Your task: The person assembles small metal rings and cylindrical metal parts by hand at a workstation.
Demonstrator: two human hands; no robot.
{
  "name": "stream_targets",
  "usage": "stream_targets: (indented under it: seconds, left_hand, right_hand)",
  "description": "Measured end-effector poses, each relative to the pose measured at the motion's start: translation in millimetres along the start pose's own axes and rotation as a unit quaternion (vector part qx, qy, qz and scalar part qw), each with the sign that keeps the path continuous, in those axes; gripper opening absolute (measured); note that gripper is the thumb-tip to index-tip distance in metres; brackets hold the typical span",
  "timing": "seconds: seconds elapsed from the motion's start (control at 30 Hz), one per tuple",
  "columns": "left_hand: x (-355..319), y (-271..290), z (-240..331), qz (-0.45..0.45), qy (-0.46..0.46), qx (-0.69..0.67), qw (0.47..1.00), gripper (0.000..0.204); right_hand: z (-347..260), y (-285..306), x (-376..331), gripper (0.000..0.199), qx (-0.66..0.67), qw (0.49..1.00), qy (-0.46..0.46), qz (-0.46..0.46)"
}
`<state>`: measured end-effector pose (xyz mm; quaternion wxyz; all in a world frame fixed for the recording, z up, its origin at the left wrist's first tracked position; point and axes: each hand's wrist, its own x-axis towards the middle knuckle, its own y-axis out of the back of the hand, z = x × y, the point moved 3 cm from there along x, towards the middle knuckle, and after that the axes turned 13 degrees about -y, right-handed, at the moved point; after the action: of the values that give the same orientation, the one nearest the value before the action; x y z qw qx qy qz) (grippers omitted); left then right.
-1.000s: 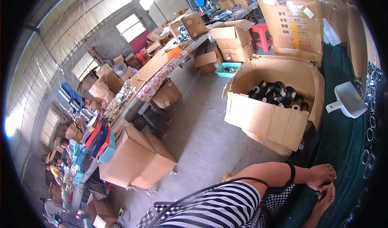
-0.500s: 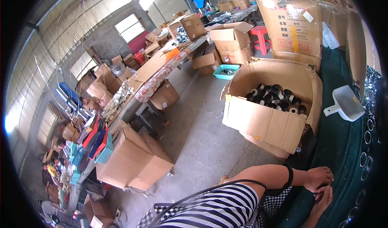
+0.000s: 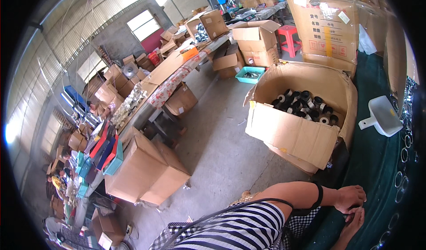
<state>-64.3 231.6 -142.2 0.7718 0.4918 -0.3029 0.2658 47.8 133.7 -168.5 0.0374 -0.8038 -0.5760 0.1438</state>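
Note:
At the edge of a green-covered table (image 3: 370, 165), my two hands are close together, fingertips meeting. My left hand (image 3: 350, 198), a black band on its forearm, is curled with the fingers bent down. Just below it my right hand (image 3: 353, 224) has thumb and fingers pinched together. Something small and dark shows between them, too hidden to name. Several thin metal rings (image 3: 398, 179) lie along the table's right side. A white plastic scoop (image 3: 385, 117) rests farther up on the green cloth.
Left of the table stands a large open carton (image 3: 288, 132) holding black and white spools (image 3: 306, 106). Stacked cartons (image 3: 326, 32), a red stool (image 3: 289, 41) and a turquoise basket (image 3: 250, 75) are beyond. Another carton (image 3: 146, 170) stands left beside a long worktable; people sit farther off.
The view has shifted slightly, so the carton and scoop sit a little differently in it. My hands stay together in nearly the same place. A person at the far left worktable shows more now.

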Motion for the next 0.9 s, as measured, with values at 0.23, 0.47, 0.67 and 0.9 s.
stream_targets:
  seconds: [0.23, 0.47, 0.67, 0.9]
  left_hand:
    - [9.3, -3.9, 0.3, -0.009, -0.004, -0.043, 0.999, 0.032]
    - [10.1, 45.1, 10.0, -0.162, 0.063, 0.002, 0.985, 0.051]
    - [26.9, 27.4, 18.3, -0.19, 0.045, 0.026, 0.98, 0.033]
    - [31.0, 26.6, 17.9, -0.203, 0.024, 0.053, 0.977, 0.033]
  right_hand:
    - [-13.2, 6.5, -13.1, 0.025, -0.066, 0.997, 0.032, 0.031]
    - [-25.2, -42.7, -21.5, 0.01, 0.048, 0.998, -0.033, -0.003]
    - [-49.5, 9.3, -19.3, 0.03, 0.048, 0.991, 0.054, 0.117]
    - [-54.5, 48.0, -14.4, 0.027, 0.05, 0.972, 0.046, 0.226]
